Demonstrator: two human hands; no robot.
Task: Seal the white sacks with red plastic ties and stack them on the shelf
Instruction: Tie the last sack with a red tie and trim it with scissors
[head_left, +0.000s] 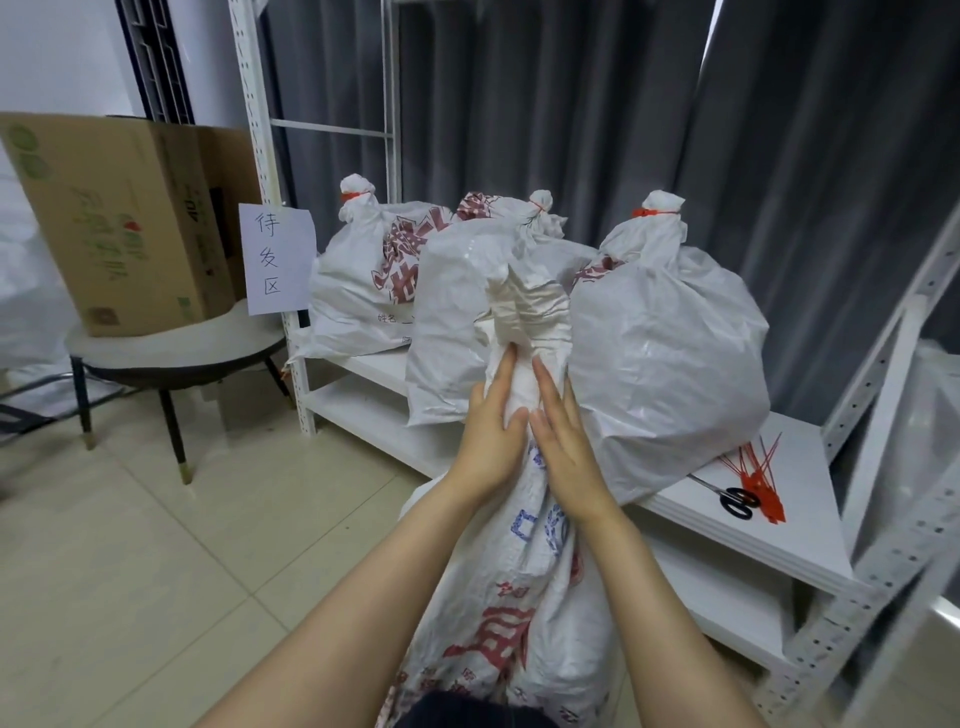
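A white woven sack (519, 597) with red and blue print stands in front of me, its gathered neck (524, 312) rising untied above my hands. My left hand (491, 431) wraps the neck from the left. My right hand (563, 441) presses flat against it from the right, fingers straight. On the white shelf (779, 525) behind stand three sealed sacks with red ties: left (353, 280), middle (452, 312), right (670, 364). Loose red plastic ties (756, 475) lie on the shelf at right.
Black-handled scissors (735, 501) lie beside the ties. A cardboard box (119, 218) sits on a round stool (171, 353) at left. A paper sign (278, 257) hangs on the shelf post. Grey curtains hang behind; the tiled floor (156, 571) lies at left.
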